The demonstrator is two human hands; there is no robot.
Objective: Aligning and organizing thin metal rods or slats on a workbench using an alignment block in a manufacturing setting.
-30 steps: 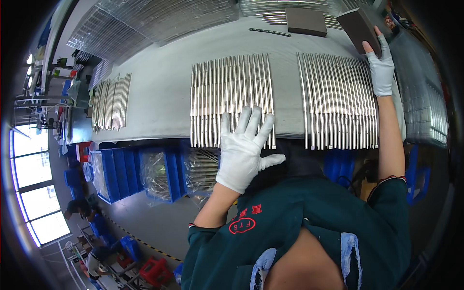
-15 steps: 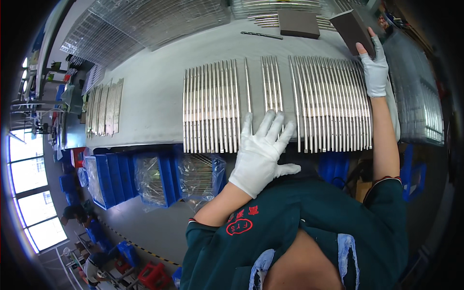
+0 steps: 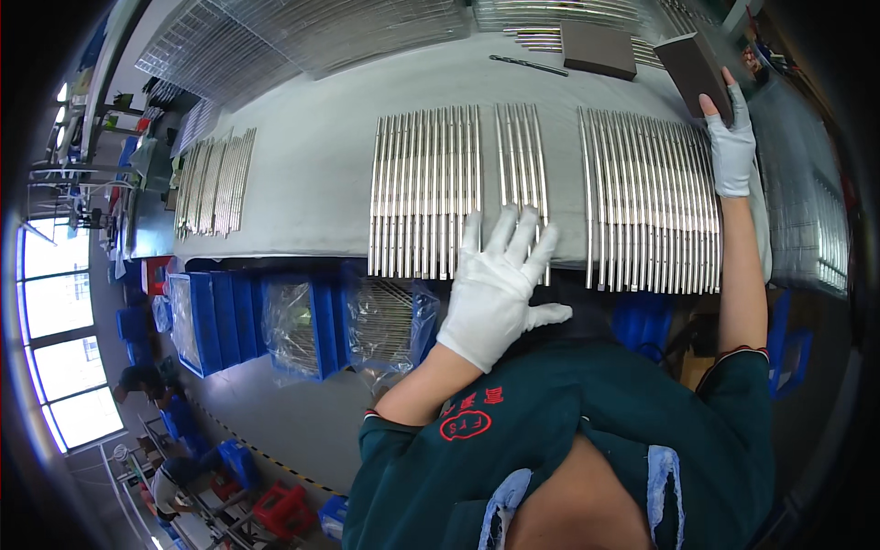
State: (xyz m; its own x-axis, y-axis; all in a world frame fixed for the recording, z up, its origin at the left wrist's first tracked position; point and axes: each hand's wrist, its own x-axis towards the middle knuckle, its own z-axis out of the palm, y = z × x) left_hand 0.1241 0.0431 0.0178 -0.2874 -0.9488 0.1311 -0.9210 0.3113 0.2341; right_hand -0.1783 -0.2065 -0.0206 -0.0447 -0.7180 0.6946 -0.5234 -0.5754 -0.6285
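Note:
My left hand [image 3: 500,289], in a white glove, lies palm down with fingers spread. Its fingertips rest on the near ends of a small group of thin silvery metal rods [image 3: 521,151]. To the left is a wider row of rods [image 3: 426,192], side by side; the hand covers some of its near right ends. A larger row of rods [image 3: 651,202] lies to the right, across a gap. My right hand [image 3: 733,151], in a white glove with bare thumb and fingertip, grips a dark brown rectangular block [image 3: 694,73], tilted at the table's far right.
A second dark block [image 3: 598,50] sits on rods at the back, beside a drill bit [image 3: 529,64]. Clear plastic trays [image 3: 312,37] line the far edge; more rods [image 3: 215,183] lie far left. Blue bins [image 3: 220,321] stand below the table's front. People [image 3: 170,481] work lower left.
My left hand has slid the small group of rods leftward, against a formerly separate rod. The gap to the right row has widened. My right hand still holds the block. The whole view has shifted.

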